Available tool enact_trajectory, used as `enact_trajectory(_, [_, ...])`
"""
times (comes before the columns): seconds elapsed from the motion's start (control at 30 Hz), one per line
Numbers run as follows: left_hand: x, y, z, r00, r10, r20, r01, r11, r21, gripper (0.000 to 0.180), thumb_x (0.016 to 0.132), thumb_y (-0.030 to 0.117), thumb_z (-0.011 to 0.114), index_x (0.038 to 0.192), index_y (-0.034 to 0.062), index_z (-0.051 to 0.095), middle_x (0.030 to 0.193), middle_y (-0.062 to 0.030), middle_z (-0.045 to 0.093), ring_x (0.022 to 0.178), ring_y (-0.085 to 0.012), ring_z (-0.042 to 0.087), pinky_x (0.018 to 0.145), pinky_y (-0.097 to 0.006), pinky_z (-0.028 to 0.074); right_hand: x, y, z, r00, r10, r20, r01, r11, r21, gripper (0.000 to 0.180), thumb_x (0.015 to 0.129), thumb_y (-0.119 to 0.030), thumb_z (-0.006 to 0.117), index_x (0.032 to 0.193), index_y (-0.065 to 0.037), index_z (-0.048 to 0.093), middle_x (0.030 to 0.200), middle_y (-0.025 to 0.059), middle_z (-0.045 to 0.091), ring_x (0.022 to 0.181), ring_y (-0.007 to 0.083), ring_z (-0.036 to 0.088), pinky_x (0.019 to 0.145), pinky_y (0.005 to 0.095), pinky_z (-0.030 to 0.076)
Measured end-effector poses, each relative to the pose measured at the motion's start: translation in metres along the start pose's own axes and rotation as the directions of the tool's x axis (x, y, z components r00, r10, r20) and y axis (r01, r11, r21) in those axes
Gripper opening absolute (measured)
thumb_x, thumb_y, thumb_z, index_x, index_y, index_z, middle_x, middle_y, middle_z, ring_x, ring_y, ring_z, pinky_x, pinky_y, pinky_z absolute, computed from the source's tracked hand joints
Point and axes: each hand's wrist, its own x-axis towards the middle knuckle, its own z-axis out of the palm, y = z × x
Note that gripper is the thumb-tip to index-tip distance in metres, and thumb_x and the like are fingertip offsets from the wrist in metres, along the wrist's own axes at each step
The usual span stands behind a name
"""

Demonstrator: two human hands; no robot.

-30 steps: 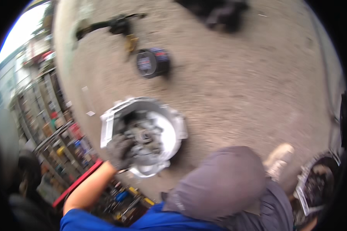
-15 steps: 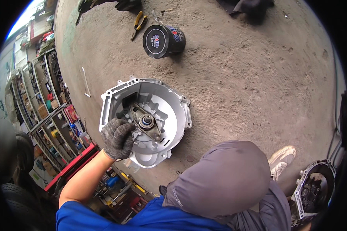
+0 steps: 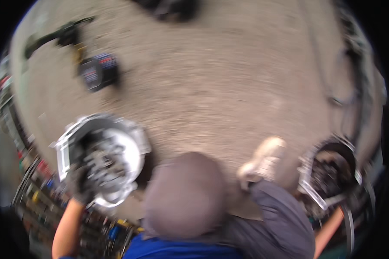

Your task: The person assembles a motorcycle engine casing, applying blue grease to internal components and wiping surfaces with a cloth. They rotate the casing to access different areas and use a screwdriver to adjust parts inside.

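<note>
At the left, a silver gearbox bell housing (image 3: 136, 151) lies on the floor with its open side up. Within it, the clutch release bearing (image 3: 103, 160) and its fork are smeared by motion. My left hand (image 3: 81, 183), in a dark grey glove, is at the housing's near left side, overlapping its rim; its fingers are too blurred to read. On the far right stands a second, dirtier bell housing (image 3: 306, 175) with a dark interior. My right forearm (image 3: 328, 233) reaches up to its near right side, where the hand itself is hidden.
My bent knee (image 3: 186, 194) and my pale shoe (image 3: 266, 159) lie between the two housings. A black tub (image 3: 100, 72) stands beyond the silver one, with a dark tool (image 3: 58, 38) farther off. Cluttered shelves (image 3: 34, 194) line the left; a cable (image 3: 337, 101) runs at right.
The view has swung right, so the silver housing and tub sit farther left and the dark housing shows more fully. My right forearm has come into view beside the dark housing.
</note>
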Motion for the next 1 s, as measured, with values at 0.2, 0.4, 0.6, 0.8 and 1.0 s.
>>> enact_trajectory(0.2, [-0.051, -0.035, 0.0, 0.989, -0.139, 0.056, 0.143, 0.986, -0.081, 0.038, 0.101, 0.021, 0.047, 0.124, -0.0046, 0.063, 0.119, -0.0239, 0.064, 0.113, -0.042, 0.06, 0.099, -0.049, 0.048, -0.015, -0.102, 0.014, 0.841, 0.471, 0.266, -0.537, 0.785, 0.309, 0.022, 0.094, -0.012, 0.076, 0.109, 0.001, 0.069, 0.104, 0.0081, 0.073, 0.095, 0.0191, 0.065, 0.091, 0.0349, 0.051])
enact_trajectory(0.4, [-0.03, -0.036, 0.011, 0.984, -0.137, 0.118, 0.133, 0.99, 0.042, 0.037, 0.102, 0.024, 0.049, 0.121, -0.0038, 0.064, 0.115, -0.0208, 0.067, 0.113, -0.0393, 0.06, 0.104, -0.048, 0.044, -0.013, -0.096, 0.008, 0.843, 0.491, 0.218, -0.537, 0.767, 0.352, 0.025, 0.09, -0.015, 0.079, 0.108, 0.0, 0.069, 0.098, 0.0092, 0.072, 0.089, 0.0198, 0.065, 0.084, 0.0354, 0.052])
enact_trajectory(0.6, [-0.034, -0.051, 0.013, 0.991, -0.105, 0.081, 0.099, 0.992, 0.077, 0.033, 0.1, 0.021, 0.05, 0.115, -0.0041, 0.066, 0.11, -0.0204, 0.069, 0.11, -0.0392, 0.061, 0.104, -0.048, 0.044, -0.013, -0.108, 0.007, 0.758, 0.582, 0.294, -0.649, 0.624, 0.435, 0.018, 0.093, -0.007, 0.074, 0.11, -0.003, 0.07, 0.103, 0.0052, 0.073, 0.092, 0.0152, 0.066, 0.089, 0.032, 0.053])
enact_trajectory(0.8, [-0.033, -0.048, 0.007, 0.985, -0.138, 0.099, 0.131, 0.989, 0.071, 0.032, 0.099, 0.019, 0.05, 0.114, -0.004, 0.067, 0.107, -0.0197, 0.069, 0.109, -0.0384, 0.062, 0.104, -0.048, 0.045, -0.011, -0.114, 0.006, 0.793, 0.54, 0.281, -0.609, 0.689, 0.393, 0.02, 0.093, -0.009, 0.075, 0.111, -0.003, 0.07, 0.102, 0.0059, 0.073, 0.091, 0.015, 0.066, 0.088, 0.0315, 0.053])
enact_trajectory(1.0, [-0.029, -0.044, 0.007, 0.991, -0.1, 0.092, 0.093, 0.993, 0.078, 0.035, 0.1, 0.024, 0.049, 0.113, -0.0033, 0.067, 0.106, -0.0193, 0.069, 0.107, -0.0379, 0.062, 0.103, -0.047, 0.044, -0.012, -0.114, 0.006, 0.79, 0.542, 0.285, -0.612, 0.676, 0.411, 0.02, 0.092, -0.01, 0.075, 0.11, -0.003, 0.07, 0.1, 0.0064, 0.073, 0.088, 0.0159, 0.066, 0.085, 0.0324, 0.054])
